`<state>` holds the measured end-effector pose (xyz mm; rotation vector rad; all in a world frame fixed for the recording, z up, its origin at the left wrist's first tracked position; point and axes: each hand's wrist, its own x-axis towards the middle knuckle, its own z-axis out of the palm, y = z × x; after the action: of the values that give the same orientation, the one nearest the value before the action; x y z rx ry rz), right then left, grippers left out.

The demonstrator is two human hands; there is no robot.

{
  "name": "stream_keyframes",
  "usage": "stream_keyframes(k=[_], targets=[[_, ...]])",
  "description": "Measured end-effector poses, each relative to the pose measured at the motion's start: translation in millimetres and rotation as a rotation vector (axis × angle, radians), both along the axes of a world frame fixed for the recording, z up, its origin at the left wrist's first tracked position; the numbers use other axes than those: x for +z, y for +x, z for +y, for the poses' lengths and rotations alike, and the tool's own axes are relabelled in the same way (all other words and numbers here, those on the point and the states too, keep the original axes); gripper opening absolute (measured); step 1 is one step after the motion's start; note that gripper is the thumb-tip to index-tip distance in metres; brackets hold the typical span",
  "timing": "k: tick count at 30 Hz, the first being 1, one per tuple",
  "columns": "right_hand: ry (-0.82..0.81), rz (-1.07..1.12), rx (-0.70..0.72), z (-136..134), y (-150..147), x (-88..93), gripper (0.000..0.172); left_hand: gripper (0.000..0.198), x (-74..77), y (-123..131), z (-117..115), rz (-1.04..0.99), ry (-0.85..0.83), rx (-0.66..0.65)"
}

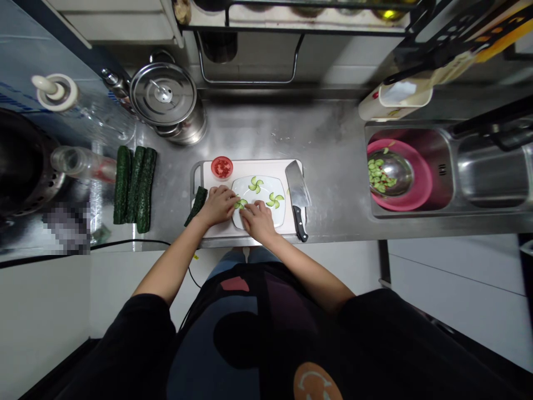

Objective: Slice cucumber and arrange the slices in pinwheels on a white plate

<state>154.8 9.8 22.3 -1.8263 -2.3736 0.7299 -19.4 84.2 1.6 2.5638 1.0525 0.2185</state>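
A white plate lies on the white cutting board. Cucumber slices form fan-like clusters at its top, right and left. My left hand rests over the plate's left edge, fingers bent, fingertips at the left cluster. From the right, my right hand touches the same cluster, its fingers close together. Whether a slice is between the fingers of either hand is too small to tell. A cut cucumber piece lies beside my left hand. Behind it stands a small red bowl with chopped red bits.
A cleaver lies along the board's right side. Three whole cucumbers and a lidded steel pot are at left. The sink at right holds a pink basin and a metal bowl with green slices.
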Motion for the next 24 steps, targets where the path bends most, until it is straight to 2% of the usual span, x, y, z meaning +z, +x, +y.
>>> stream_keyframes(k=[4, 7, 11, 15, 17, 20, 24], targets=[[0.007, 0.016, -0.027, 0, 4, 1.9, 0.033, 0.030, 1.9, 0, 0, -0.013, 0.011, 0.037], [0.032, 0.021, -0.059, 0, 10, 3.3, 0.033, 0.029, 5.5, -2, 1, -0.049, 0.039, 0.115], [0.083, 0.043, -0.145, -2, 26, 5.4, 0.033, 0.030, 14.8, -8, -1, -0.124, 0.122, 0.318], [0.153, 0.105, -0.261, -7, 47, 6.8, 0.028, 0.027, 21.4, -14, -17, -0.207, 0.232, 0.553], [0.168, 0.115, -0.318, -12, 57, 6.7, 0.028, 0.024, 18.6, -17, -25, -0.218, 0.268, 0.655], [0.169, 0.112, -0.374, -20, 68, 6.4, 0.026, 0.021, 6.0, -20, -29, -0.211, 0.255, 0.769], [0.144, 0.106, -0.388, -29, 71, 7.1, 0.021, 0.018, -14.1, -22, -8, -0.197, 0.227, 0.847]])
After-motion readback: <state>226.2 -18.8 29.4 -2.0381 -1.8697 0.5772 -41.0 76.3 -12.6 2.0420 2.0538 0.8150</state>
